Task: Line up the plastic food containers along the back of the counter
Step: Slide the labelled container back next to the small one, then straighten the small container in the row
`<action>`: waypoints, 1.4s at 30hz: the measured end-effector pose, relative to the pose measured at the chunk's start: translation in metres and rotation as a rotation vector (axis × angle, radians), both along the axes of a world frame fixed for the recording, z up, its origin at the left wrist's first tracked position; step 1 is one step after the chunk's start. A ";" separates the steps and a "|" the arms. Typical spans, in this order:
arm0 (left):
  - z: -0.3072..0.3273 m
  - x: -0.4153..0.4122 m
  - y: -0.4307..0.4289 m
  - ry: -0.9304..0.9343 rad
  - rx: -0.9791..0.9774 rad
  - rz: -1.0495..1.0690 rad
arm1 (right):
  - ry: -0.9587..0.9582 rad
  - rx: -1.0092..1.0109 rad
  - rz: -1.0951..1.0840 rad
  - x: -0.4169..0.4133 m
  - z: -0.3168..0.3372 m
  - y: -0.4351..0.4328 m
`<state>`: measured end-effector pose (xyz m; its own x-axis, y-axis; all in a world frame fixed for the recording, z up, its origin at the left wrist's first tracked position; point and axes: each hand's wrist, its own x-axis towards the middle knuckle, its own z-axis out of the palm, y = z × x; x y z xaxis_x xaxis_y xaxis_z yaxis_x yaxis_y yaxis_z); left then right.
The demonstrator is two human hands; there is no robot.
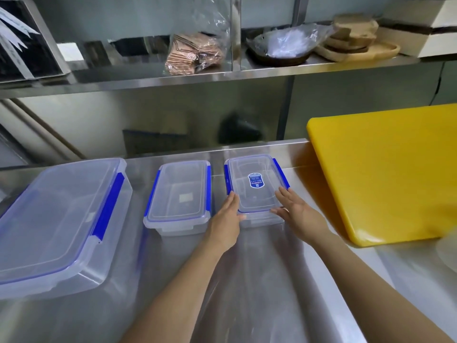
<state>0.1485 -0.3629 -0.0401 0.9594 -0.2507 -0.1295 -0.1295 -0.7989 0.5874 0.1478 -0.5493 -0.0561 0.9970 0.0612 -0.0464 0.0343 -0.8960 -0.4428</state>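
Note:
Three clear plastic containers with blue clips stand on the steel counter [259, 280]. A large container [59, 219] is at the left, a smaller one [179, 196] in the middle, and a small labelled container [256, 184] at the right, near the back edge. My left hand [228, 219] presses flat against the near left side of the labelled container, thumb on its front rim. My right hand [295, 211] lies against its near right side, fingers straight and together. Both hands hold this container between them.
A thick yellow cutting board [385, 169] lies at the right, close to the labelled container. A steel shelf [222, 78] above the counter carries bagged items, a dark bowl, wooden trays and boxes. A pale round object [447, 251] shows at the right edge.

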 end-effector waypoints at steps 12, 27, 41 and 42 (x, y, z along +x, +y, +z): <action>-0.013 0.011 -0.062 0.017 -0.078 -0.062 | 0.007 -0.077 -0.075 -0.008 0.001 -0.061; 0.007 0.014 0.074 -0.393 -0.037 0.536 | -0.072 0.234 -0.012 -0.009 0.046 0.062; -0.019 0.011 0.113 -0.023 -0.210 0.680 | 0.200 0.299 0.178 0.011 0.010 0.146; -0.018 0.011 0.110 -0.033 -0.209 0.679 | 0.205 0.280 0.184 0.013 0.009 0.144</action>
<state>0.1597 -0.2530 -0.0578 0.9151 0.3874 -0.1120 0.3365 -0.5805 0.7415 0.1604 -0.4056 -0.0472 0.9399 0.2770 -0.1999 0.0688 -0.7266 -0.6837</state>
